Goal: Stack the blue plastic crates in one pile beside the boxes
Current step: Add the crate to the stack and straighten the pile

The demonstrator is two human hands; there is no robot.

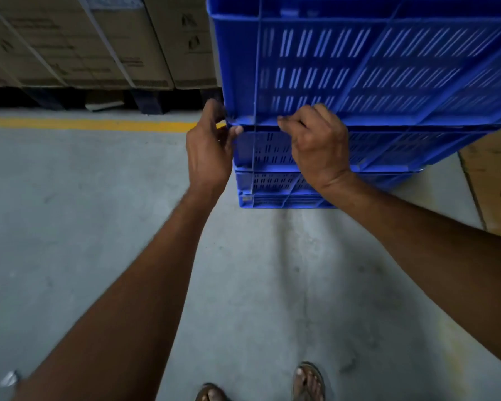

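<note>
The left hand [209, 151] curls round the near-left bottom corner of the top crate [359, 68], thumb against the rim; the right hand [318, 146] sits just to its right on the near face, fingers hooked on the same bottom rim; both are clamped on that crate, a little apart. The crate rises above and beyond the hands and appears to rest on the pile [272, 180], which drops below the hands to the floor [99, 212]; the boxes [84, 44] stand beyond and left of the left hand, near the pile's far corner.

The step looks like squaring the top crate on the one beneath; whether it is fully seated cannot be told. Both hands work at one corner, so a hard push would likely swing the crate; gentle nudges suit better, checking that the rims line up along the near and left edges, then pressing down; fingertips should stay out of the seam between rims; the pile is several crates high, so steady it rather than shove.
</note>
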